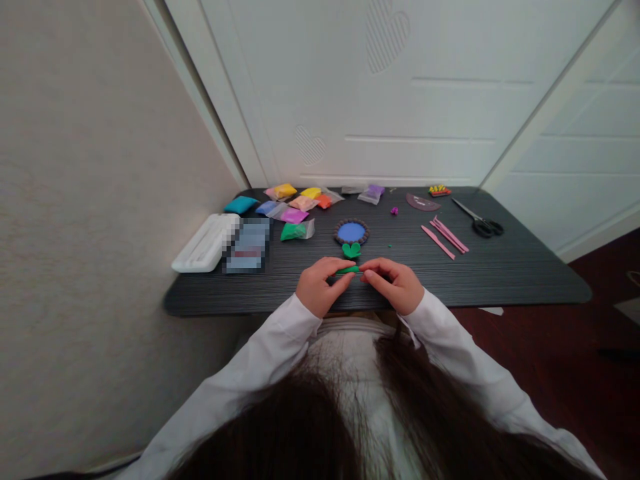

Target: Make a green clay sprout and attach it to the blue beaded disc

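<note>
A small strip of green modelling clay lies between my two hands, just above the near part of the table. My left hand pinches it between thumb and fingers. At its right end, the fingertips of my right hand are closed on the tip of the same strip. Right beyond the hands sits a green leaf-like clay piece with rounded lobes. Behind that lies a round blue disc edged with a ring of dark brown clay beads.
Bags of coloured clay, including a green one, lie at the back left beside a white case and a blurred flat object. Pink tools, black-handled scissors, a purple clay bit and a translucent sheet lie right.
</note>
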Demonstrator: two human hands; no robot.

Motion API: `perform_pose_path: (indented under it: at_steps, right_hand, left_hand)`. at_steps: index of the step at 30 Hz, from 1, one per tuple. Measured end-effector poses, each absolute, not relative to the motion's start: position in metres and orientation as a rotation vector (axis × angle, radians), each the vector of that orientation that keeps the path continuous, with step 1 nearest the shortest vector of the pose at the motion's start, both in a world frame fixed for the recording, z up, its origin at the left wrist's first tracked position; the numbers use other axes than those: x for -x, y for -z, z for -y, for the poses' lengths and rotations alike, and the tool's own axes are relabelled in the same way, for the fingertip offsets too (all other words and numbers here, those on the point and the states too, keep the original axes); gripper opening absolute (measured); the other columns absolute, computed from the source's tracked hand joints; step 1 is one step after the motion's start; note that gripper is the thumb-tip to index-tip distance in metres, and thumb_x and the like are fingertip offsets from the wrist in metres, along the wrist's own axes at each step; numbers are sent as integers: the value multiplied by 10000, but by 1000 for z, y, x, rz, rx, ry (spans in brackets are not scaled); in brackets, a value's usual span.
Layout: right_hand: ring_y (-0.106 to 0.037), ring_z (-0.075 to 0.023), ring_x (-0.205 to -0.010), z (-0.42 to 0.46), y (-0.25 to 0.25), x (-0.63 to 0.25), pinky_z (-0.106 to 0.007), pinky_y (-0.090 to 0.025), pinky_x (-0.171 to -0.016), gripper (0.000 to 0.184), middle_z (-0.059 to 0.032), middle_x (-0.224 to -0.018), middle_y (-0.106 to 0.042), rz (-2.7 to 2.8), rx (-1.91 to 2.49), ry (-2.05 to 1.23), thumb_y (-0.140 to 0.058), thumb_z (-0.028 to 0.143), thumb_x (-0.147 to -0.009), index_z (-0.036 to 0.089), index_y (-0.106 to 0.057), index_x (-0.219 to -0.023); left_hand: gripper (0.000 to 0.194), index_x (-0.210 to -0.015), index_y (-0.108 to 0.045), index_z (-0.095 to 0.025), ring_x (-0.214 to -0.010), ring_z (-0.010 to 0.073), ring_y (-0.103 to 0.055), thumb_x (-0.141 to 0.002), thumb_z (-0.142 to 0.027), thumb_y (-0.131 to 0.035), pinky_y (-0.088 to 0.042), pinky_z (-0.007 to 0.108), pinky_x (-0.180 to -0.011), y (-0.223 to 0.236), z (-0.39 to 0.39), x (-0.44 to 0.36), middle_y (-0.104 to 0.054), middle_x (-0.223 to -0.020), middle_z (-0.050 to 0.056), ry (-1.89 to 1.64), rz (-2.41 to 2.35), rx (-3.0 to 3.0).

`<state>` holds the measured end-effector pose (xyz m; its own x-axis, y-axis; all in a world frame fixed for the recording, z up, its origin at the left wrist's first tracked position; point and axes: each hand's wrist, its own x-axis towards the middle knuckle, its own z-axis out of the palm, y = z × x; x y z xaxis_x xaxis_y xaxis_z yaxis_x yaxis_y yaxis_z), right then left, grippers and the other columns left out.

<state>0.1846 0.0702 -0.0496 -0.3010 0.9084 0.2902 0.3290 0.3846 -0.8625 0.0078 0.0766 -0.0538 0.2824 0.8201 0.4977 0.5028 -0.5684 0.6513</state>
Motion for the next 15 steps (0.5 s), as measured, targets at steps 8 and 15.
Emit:
perform_pose_path:
  at_steps: [8,15]
  right_hand:
    - [-528,-105,-678,-67,52,-183,-260,-427,-695,346,-10,-761,-589,1920,1013,-698,-420,242,-808,178,-475,-1144]
    - [-471,-114,-633,-65,54,-178,-265,-391,-663,509,-1,-743,-569,2181,982,-413,-392,187,-798,210,-279,-1294]
  left_hand:
    - [232,-893,-634,-189,-805,134,-579,-716,-321,-562,-446,242,-715,51,-80,-4,-646,-888,29,-1181,-1200,-1875]
    - [273,-888,-638,-170,-785,147,-602,-673,-336,-605,-461,250,-726,55,-83,-5,-667,-870,32,-1229,-1207,-1603]
